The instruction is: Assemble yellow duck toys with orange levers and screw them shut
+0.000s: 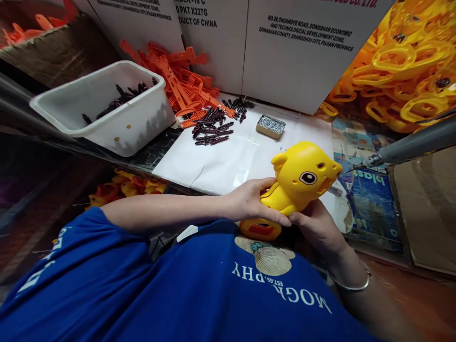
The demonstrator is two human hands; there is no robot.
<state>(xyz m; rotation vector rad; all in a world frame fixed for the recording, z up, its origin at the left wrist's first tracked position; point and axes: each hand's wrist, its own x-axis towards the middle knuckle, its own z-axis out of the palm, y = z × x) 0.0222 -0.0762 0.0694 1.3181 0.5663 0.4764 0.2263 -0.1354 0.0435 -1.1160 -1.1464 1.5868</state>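
A yellow plastic toy duck [302, 175] is held between both my hands, close to my chest. Its head with a black-and-white eye points right, and its lower end, with an orange piece inside, rests near my shirt. My left hand [256, 202] wraps around the back and side of the body, thumb toward the front. My right hand [317, 225] grips it from below and the right, its thumb near the left fingertips. Most of the right fingers are hidden behind the toy. An electric screwdriver [409, 145] points at the duck's beak from the right, apart from both hands.
A tin of small screws [270, 126] sits on the white table sheet [245, 159]. Dark slim parts [213, 126] and orange plastic pieces [178, 80] lie behind, beside a white tub [131, 126]. Yellow ring-shaped parts [402, 71] pile up at right; cartons [285, 57] stand at the back.
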